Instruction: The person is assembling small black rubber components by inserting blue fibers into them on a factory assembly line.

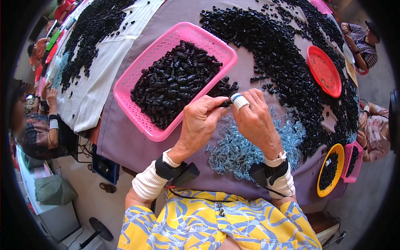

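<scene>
Both hands meet over the table, just right of a pink plastic basket (pixel 228 49) heaped with small black plastic parts (pixel 175 79). Thumb and forefinger of my left hand (pixel 202 121) pinch one small black part (pixel 226 102). My right hand (pixel 255 118), with white tape round a finger, closes on the same part from the other side. Its exact shape is mostly hidden by the fingers. Beneath my hands lies a pile of small bluish metal springs (pixel 233 154). More loose black parts (pixel 225 86) lie between the basket and my fingertips.
A large spread of black parts (pixel 266 46) covers the table's far right. A red plate (pixel 324 71) rests among them; a yellow tray (pixel 340 158) and small pink basket (pixel 355 162) stand at the right edge. Other people sit left and right, one at the left (pixel 41 129).
</scene>
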{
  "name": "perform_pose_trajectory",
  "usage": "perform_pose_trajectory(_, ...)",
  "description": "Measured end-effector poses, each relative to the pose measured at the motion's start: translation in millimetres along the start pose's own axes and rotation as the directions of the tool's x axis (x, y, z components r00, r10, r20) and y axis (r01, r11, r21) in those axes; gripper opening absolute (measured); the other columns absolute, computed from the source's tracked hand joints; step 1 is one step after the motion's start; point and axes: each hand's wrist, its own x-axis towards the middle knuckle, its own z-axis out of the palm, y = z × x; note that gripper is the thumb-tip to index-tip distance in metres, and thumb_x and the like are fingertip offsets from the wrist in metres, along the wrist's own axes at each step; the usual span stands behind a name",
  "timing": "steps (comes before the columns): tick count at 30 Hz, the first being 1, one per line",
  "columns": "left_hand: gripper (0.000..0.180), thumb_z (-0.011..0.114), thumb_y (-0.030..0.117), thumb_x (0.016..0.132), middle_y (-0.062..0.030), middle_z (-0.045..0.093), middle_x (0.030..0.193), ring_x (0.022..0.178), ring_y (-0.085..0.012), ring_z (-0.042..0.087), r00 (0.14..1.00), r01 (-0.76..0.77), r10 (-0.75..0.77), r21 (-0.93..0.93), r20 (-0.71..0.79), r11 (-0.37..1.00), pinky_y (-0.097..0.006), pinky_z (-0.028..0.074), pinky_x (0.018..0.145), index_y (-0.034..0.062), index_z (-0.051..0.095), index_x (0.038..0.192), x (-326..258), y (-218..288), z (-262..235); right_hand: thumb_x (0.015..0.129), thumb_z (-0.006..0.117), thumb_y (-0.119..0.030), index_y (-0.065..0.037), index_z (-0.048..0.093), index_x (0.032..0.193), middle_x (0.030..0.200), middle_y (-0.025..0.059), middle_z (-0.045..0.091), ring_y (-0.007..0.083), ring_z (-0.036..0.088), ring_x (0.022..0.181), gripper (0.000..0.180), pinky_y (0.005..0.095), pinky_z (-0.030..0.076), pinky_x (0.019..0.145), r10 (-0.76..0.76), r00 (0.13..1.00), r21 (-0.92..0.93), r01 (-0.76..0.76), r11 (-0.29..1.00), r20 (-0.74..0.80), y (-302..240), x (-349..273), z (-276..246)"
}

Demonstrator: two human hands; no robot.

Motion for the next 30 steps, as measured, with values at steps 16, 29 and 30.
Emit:
perform_pose_trajectory(16, 0.03, 0.063, -0.01, 0.072, -0.0105, 0.067, 0.084, 0.074, -0.0165, 0.063, 0.982, -0.186, 0.19, 0.213, 0.001, 0.959, -0.025, 0.05, 0.066, -0.0014, 0.069, 0.1, 1, 0, -1, 0.069, 0.06, 0.0, 0.004, 0.054, 0.077, 0.079, 0.0143, 0.051, 0.0301, 0.052, 0.082, 0.011, 0.0416, 0.044, 0.082, -0.072, 0.993, 0.044, 0.069, 0.997, 0.091, 4, -6, 1)
perform_pose_trajectory(29, 0.026, 0.066, -0.007, 0.073, -0.0069, 0.064, 0.078, 0.07, -0.0102, 0.059, 0.995, -0.053, 0.04, 0.157, 0.088, 0.986, -0.024, 0.048, 0.062, -0.0044, 0.068, 0.098, 6, 0, -5, 0.067, 0.059, 0.001, 0.005, 0.054, 0.075, 0.079, 0.0148, 0.051, 0.0299, 0.051, 0.082, 0.01, 0.0407, 0.043, 0.08, -0.092, 0.985, 0.053, 0.085, 0.995, 0.148, 8, -11, 4)
perform_pose_trajectory(30, 0.026, 0.066, -0.007, 0.073, -0.0069, 0.064, 0.078, 0.07, -0.0102, 0.059, 0.995, -0.053, 0.039, 0.156, 0.09, 0.986, -0.024, 0.048, 0.062, -0.0044, 0.068, 0.098, 6, -1, -3, 0.068, 0.059, 0.001, 0.004, 0.053, 0.076, 0.079, 0.0147, 0.052, 0.03, 0.052, 0.082, 0.01, 0.0404, 0.043, 0.079, -0.055, 0.986, 0.081, 0.042, 0.996, 0.158, 7, -10, 3)
